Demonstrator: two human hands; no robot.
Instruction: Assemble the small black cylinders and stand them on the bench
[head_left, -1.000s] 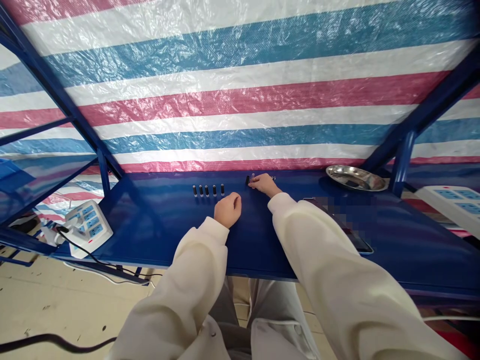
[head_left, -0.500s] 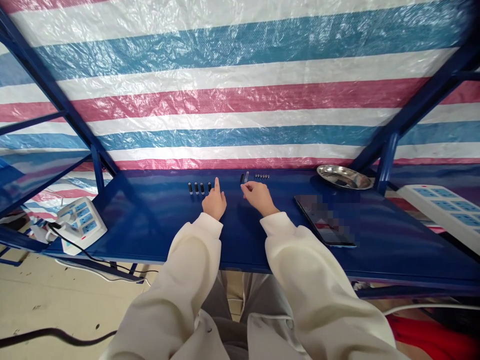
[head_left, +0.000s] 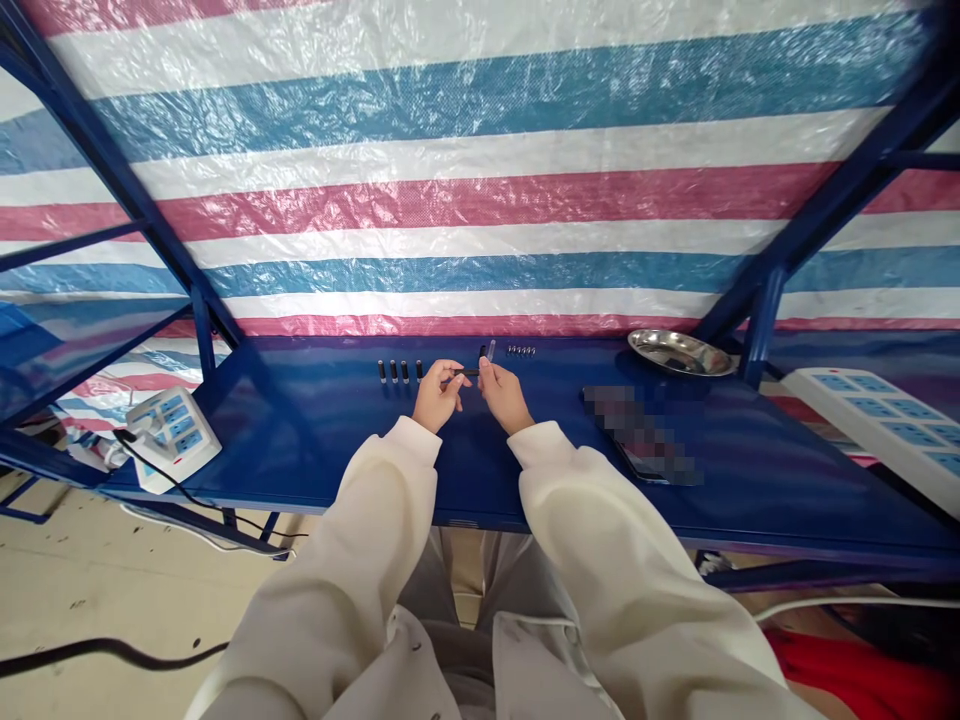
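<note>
My left hand (head_left: 437, 396) is closed, its fingertips pinching one end of a thin black rod (head_left: 466, 372) that spans the gap between my hands. At the rod's other end, my right hand (head_left: 505, 394) is closed around the tip with thumb and forefinger. Just beyond my right fingertips are a short black tube (head_left: 482, 352) and a clear tube (head_left: 492, 349). Left of my left hand, several small black cylinders with pale ends (head_left: 394, 371) stand in a spaced row. To the right, several small metal springs (head_left: 520, 350) lie lined up.
On the blue table (head_left: 300, 440), a metal dish (head_left: 682, 353) sits at the back right, with a phone (head_left: 637, 435) nearer me. White power strips (head_left: 172, 437) flank both sides. A striped plastic sheet (head_left: 480, 200) hangs behind, between blue frame posts.
My left hand has gone from a pointing forefinger beside the cylinders to a pinch on the black rod. My right hand has shifted slightly left, and the rod now shows between both hands.
</note>
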